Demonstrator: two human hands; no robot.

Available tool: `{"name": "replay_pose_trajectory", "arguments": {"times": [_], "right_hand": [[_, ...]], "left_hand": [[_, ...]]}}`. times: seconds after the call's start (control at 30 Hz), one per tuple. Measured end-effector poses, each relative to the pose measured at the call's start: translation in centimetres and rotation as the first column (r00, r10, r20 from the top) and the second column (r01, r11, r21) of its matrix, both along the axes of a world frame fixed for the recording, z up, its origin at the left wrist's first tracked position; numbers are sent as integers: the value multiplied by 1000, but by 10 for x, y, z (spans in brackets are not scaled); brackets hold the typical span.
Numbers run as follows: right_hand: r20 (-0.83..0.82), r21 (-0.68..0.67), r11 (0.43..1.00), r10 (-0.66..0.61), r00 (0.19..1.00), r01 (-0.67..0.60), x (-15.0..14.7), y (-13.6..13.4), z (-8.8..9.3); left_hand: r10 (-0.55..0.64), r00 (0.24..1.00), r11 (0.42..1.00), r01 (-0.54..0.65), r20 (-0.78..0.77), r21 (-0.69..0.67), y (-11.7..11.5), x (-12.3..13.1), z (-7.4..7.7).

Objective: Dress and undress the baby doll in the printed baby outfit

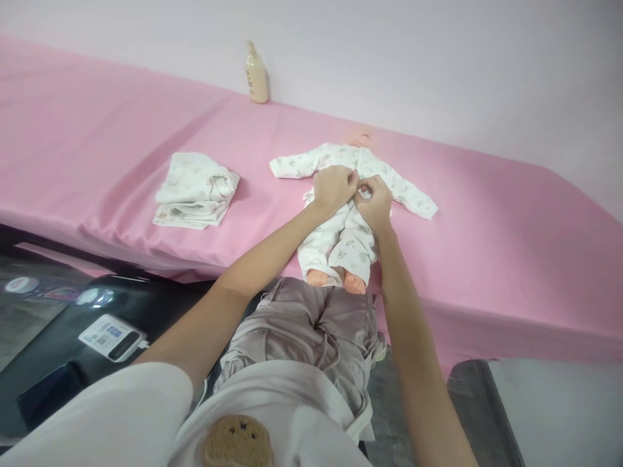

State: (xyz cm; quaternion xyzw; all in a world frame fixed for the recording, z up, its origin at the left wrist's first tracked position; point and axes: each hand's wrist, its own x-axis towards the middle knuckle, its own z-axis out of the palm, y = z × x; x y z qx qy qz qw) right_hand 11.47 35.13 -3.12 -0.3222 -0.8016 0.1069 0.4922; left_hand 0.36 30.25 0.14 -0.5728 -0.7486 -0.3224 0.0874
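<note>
Nearest the camera, the person's own white top and mauve trousers [311, 331] fill the lower middle of the view, with a brown bear-shaped patch [237, 442] on the top. To the left, on a dark counter, lie a small white card reader or label [113, 336] and a dark flat device [46, 389]; what they are exactly is hard to tell.

Both bare forearms reach forward over the edge of the pink-covered surface [511, 246]. A doll [343, 214] lies on its back there, its bare feet pointing at the person and just at the front edge, its head towards the wall and mostly hidden. It wears a white printed sleepsuit [335, 243] with both sleeves spread out to the sides.

The left hand [333, 187] rests on the doll's chest, its grip clenched on a fold of the sleepsuit front. The right hand [374, 202] sits just beside it, touching it, fingers pinched on the suit's opening at the chest.

Left of the doll, well apart, lies a folded pile of white cloth [196, 190]. Farther back, near the wall, a cream pump bottle [256, 74] stands upright.
</note>
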Motion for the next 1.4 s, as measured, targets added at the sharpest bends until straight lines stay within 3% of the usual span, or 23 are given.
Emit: {"name": "replay_pose_trajectory", "arguments": {"times": [0.17,0.33,0.53,0.63,0.73,0.97,1.17,1.4], "right_hand": [[-185,-156,982,75,980,-105,-1,2,2],[-348,-254,943,118,930,-215,-1,4,3],[-345,-249,935,157,925,-251,0,9,1],[-304,-226,952,132,943,-206,1,7,1],[-280,-201,963,121,952,-182,1,4,3],[-345,-196,964,103,933,-179,-1,6,2],[-402,-230,958,65,913,-169,-4,11,0],[-433,-256,951,49,900,-175,-3,6,2]], "left_hand": [[-37,999,997,37,4,61,3,-3,-4],[-217,976,962,219,-32,161,3,-5,-7],[-312,938,944,288,150,160,7,-13,-5],[-408,864,913,394,294,108,12,-24,-2],[-478,812,871,486,335,65,15,-32,0],[-323,944,946,321,73,33,8,-17,-5],[-296,947,955,292,-124,-44,0,-9,-3],[-305,941,952,304,-144,-28,1,-7,-5]]}}
